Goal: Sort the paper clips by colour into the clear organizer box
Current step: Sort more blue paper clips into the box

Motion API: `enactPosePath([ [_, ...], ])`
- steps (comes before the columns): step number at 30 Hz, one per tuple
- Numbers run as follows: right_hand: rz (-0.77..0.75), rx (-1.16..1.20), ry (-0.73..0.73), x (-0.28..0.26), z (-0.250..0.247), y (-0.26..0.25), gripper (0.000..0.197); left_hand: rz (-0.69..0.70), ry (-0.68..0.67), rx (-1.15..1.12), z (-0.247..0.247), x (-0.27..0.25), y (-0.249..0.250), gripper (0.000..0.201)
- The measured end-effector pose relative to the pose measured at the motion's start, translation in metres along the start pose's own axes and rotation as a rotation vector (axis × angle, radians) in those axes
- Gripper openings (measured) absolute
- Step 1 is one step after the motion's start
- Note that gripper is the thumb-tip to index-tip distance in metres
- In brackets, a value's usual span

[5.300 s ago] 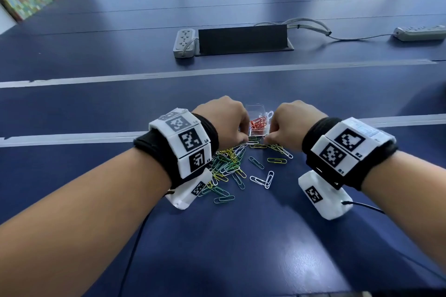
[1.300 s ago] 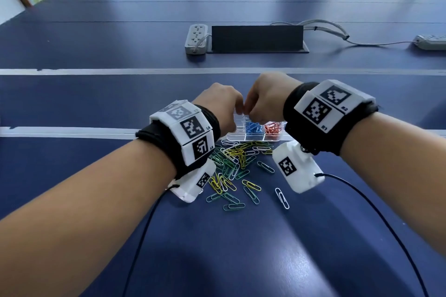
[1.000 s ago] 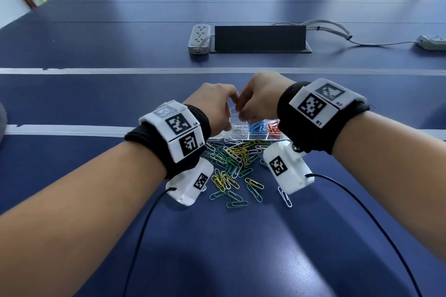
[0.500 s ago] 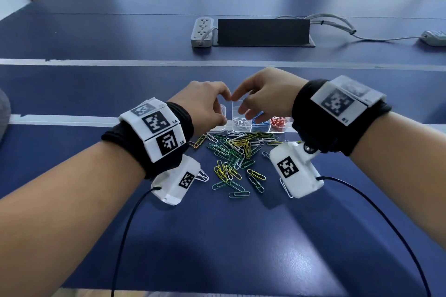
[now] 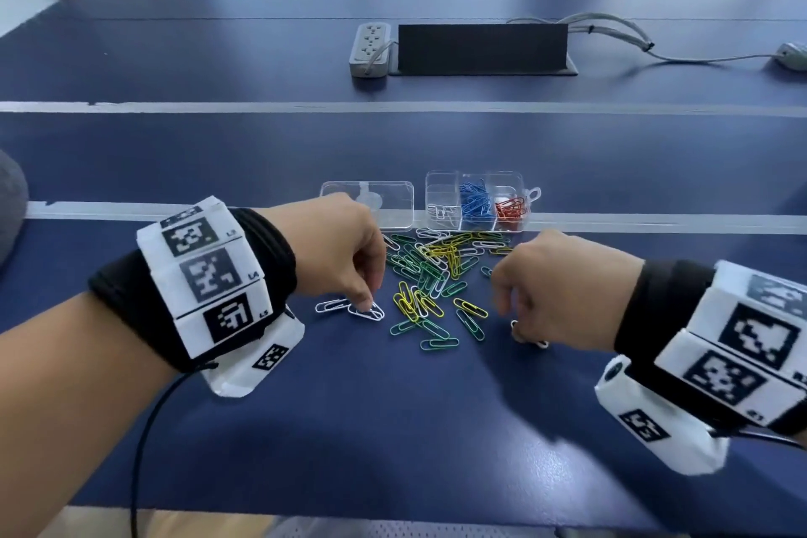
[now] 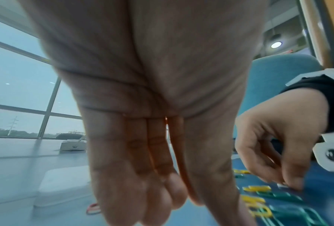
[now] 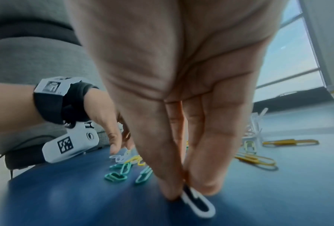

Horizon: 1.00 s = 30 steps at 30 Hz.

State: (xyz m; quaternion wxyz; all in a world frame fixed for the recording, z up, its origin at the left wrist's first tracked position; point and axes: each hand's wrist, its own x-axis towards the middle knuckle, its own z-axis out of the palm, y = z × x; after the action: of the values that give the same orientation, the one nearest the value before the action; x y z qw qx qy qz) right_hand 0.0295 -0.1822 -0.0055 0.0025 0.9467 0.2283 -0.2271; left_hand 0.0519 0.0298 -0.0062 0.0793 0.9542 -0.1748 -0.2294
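The clear organizer box [image 5: 442,178] stands behind the pile and holds white, blue and red clips in separate compartments. Loose green, yellow and white paper clips [image 5: 432,271] lie spread before it. My left hand [image 5: 366,305] is at the pile's left and pinches the end of a white paper clip [image 5: 371,314] that lies on the table. Right of the pile, my right hand [image 5: 517,325] pinches another white paper clip [image 7: 200,204], also on the table. A second white clip [image 5: 329,305] lies just left of my left fingertips.
The box's clear lid [image 5: 340,192] lies flat to the left of the box. A power strip [image 5: 370,48] and a black cable hatch [image 5: 482,48] sit farther back. A grey rounded object [image 5: 11,205] shows at the left edge. The table's front edge runs close below my wrists.
Both hands have come back from above the organizer box down to the table. The left went to the pile's left side, the right to its right, each onto a white clip.
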Motion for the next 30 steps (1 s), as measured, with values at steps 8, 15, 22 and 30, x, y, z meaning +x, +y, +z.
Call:
enactPosePath([
  [8,-0.049,0.064,0.092,0.005,-0.008,-0.011,0.02,0.032,-0.052,0.109,0.015,-0.006,-0.003,0.012],
  [15,0.0,0.192,0.202,0.037,-0.022,-0.023,0.027,0.097,0.074,-0.009,0.015,-0.017,-0.005,0.013],
  [22,0.067,0.033,0.201,0.062,-0.019,-0.036,0.023,0.031,0.116,-0.115,0.009,-0.023,-0.013,0.031],
  [30,0.048,0.053,0.164,0.065,-0.021,-0.037,0.017,-0.146,0.088,-0.122,0.018,-0.028,-0.023,0.02],
])
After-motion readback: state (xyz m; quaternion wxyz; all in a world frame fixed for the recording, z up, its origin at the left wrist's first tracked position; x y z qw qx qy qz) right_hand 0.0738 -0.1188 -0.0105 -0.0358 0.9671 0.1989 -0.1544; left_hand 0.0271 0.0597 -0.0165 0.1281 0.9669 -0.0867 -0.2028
